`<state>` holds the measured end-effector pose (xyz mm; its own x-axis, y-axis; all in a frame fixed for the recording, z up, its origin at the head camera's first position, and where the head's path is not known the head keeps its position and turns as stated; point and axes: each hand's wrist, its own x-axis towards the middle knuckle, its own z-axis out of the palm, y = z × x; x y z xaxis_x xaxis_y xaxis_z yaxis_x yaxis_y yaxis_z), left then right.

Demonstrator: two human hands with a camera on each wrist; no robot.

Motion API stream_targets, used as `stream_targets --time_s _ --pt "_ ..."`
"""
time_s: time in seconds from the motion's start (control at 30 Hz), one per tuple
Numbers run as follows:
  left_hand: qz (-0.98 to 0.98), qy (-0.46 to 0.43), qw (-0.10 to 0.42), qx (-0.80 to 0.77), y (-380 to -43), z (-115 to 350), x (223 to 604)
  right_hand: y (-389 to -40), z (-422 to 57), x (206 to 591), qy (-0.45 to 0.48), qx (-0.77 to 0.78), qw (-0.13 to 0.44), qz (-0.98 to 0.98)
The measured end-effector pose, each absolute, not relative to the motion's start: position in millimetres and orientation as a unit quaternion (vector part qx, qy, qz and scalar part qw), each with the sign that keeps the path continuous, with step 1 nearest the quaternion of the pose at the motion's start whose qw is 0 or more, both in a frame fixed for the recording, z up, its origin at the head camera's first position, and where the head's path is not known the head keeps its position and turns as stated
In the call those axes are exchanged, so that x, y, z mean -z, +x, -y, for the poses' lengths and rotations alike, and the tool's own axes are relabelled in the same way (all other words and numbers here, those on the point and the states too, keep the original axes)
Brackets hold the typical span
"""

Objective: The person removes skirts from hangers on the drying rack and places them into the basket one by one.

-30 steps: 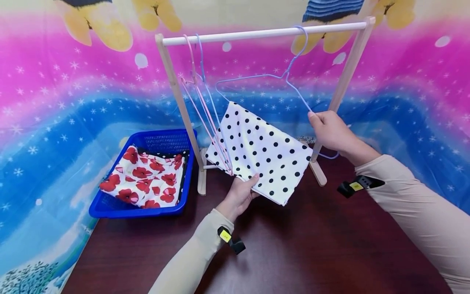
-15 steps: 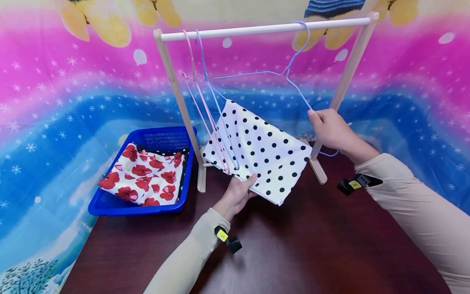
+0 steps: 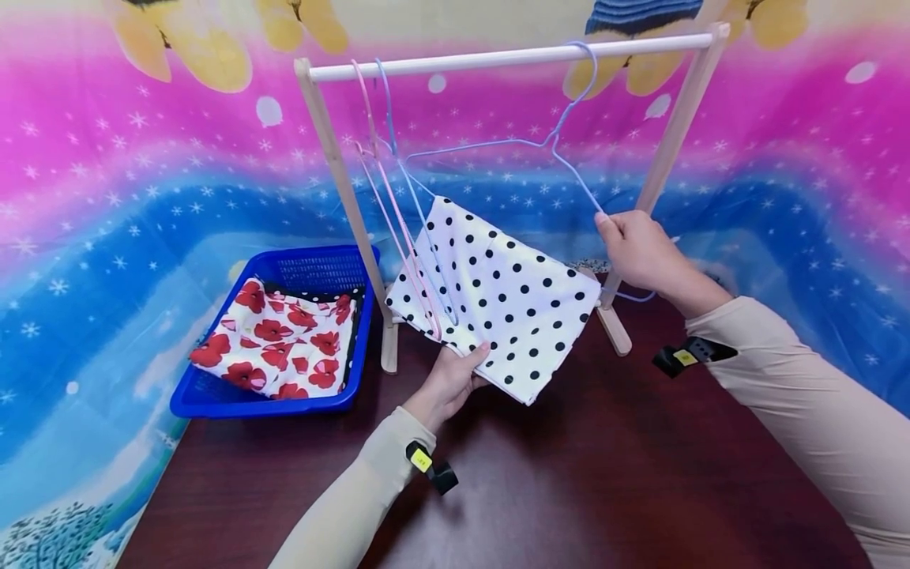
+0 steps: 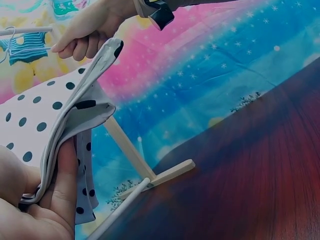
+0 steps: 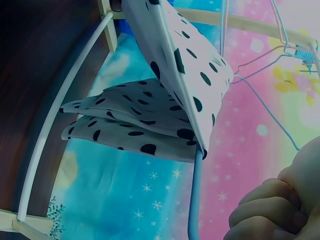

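A white cloth with black polka dots (image 3: 505, 296) hangs folded over the lower bar of a blue wire hanger (image 3: 564, 118). My left hand (image 3: 453, 379) pinches the cloth's lower edge, thumb on top and fingers beneath. In the left wrist view, the layered fabric (image 4: 55, 105) lies between thumb and fingers. My right hand (image 3: 643, 249) grips the hanger's right arm, with its hook on the rack's rail. The right wrist view shows the hanger's bar (image 5: 195, 200) entering the cloth's fold (image 5: 150, 115). The cloth hides most of the bar.
A wooden rack with a white rail (image 3: 462, 63) stands on the dark table (image 3: 540, 490). Pink hangers (image 3: 384, 178) and another blue hanger (image 3: 389, 118) hang at its left. A blue basket (image 3: 263, 407) at left holds a red-flowered cloth (image 3: 284, 340) and black dotted fabric.
My left hand has shifted slightly left, drawing the polka-dot cloth's lower edge left and a little downward. The right hand stays nearly still on the hanger.
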<state>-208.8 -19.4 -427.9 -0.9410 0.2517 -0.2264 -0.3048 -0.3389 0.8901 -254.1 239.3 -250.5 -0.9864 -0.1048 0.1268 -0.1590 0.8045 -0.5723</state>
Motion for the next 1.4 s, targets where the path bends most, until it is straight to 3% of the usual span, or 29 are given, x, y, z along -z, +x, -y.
stream_targets --time_s 1.4 --pt "-0.576 -0.019 0.171 -0.799 -202 37 437 -254 -244 249 0.076 -0.309 0.038 0.947"
